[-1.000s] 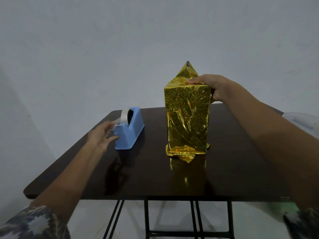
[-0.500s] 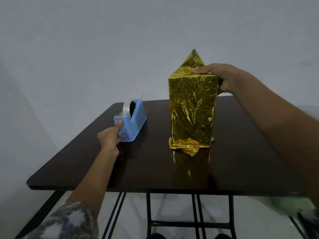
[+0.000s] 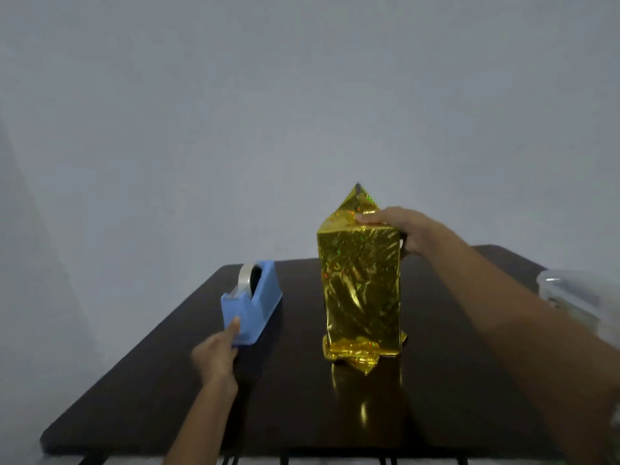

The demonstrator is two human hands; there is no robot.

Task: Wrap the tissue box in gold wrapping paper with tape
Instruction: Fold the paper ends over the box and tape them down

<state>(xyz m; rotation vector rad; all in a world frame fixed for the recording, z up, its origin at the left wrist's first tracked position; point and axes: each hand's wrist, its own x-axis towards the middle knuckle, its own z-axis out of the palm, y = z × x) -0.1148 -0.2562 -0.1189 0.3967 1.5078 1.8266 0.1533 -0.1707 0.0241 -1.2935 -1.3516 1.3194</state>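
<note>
My right grip (image 3: 399, 229) clasps the top of the upright gold-foil-wrapped box (image 3: 362, 286); my left grip (image 3: 216, 355), holding nothing, touches with one finger the blue plastic dispenser (image 3: 256, 308) carrying a clear tape roll (image 3: 246, 280).

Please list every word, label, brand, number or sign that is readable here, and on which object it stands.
None is readable.
The gold-wrapped box, the blue tape dispenser and the dark table show no print.
The pale object at the right edge is too blurred to tell.
</note>
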